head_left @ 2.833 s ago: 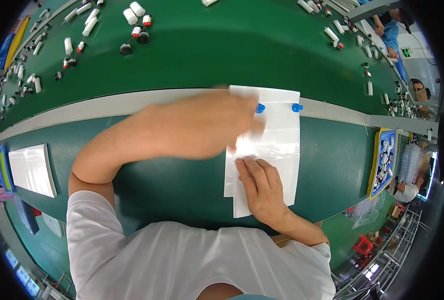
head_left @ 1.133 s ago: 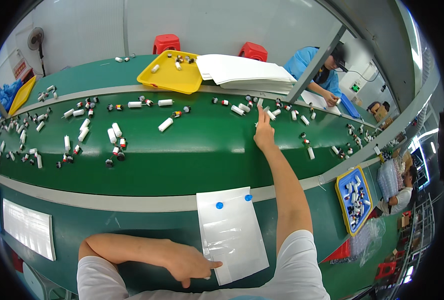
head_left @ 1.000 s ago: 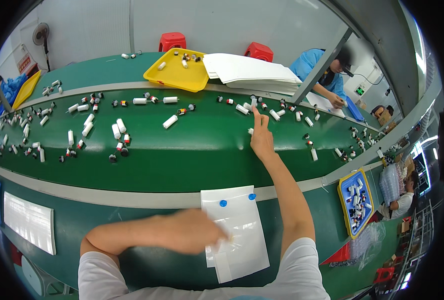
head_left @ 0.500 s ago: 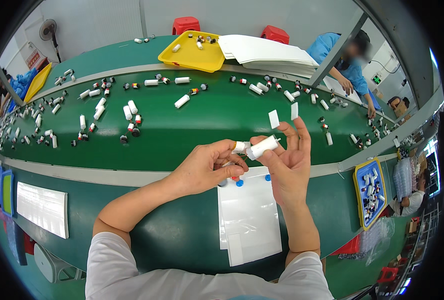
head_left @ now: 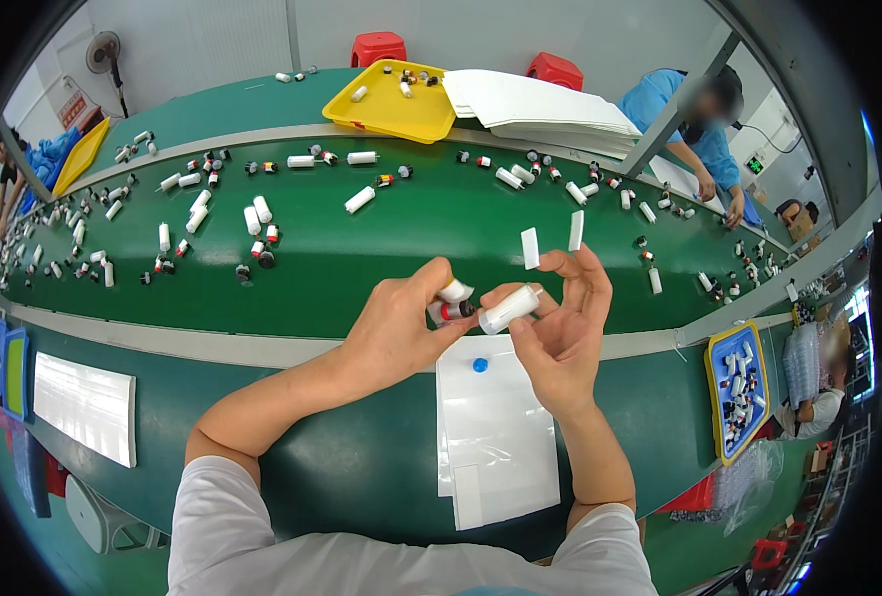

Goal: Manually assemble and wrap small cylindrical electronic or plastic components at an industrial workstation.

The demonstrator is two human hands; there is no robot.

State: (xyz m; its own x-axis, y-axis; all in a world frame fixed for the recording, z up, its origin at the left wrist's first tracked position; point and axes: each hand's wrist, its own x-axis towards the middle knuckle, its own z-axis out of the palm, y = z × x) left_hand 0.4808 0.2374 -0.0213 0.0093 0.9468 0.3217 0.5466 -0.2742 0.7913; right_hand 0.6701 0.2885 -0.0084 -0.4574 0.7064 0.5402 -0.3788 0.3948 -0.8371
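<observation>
The white tube [head_left: 510,310] could slip and drop onto the white sheet [head_left: 500,427], I think, because the right hand [head_left: 567,348] pinches it with just thumb and finger in its grip, and the two small white strips [head_left: 530,248] on its other fingertips could come off if bumped. The tube is up in the air between the two hands, and its long way slants, with the wide end pointing at the left hand [head_left: 396,323] and the thin tip pointing right and away. The left hand's grip holds a small black and red part [head_left: 464,310] just beside the wide end.
</observation>
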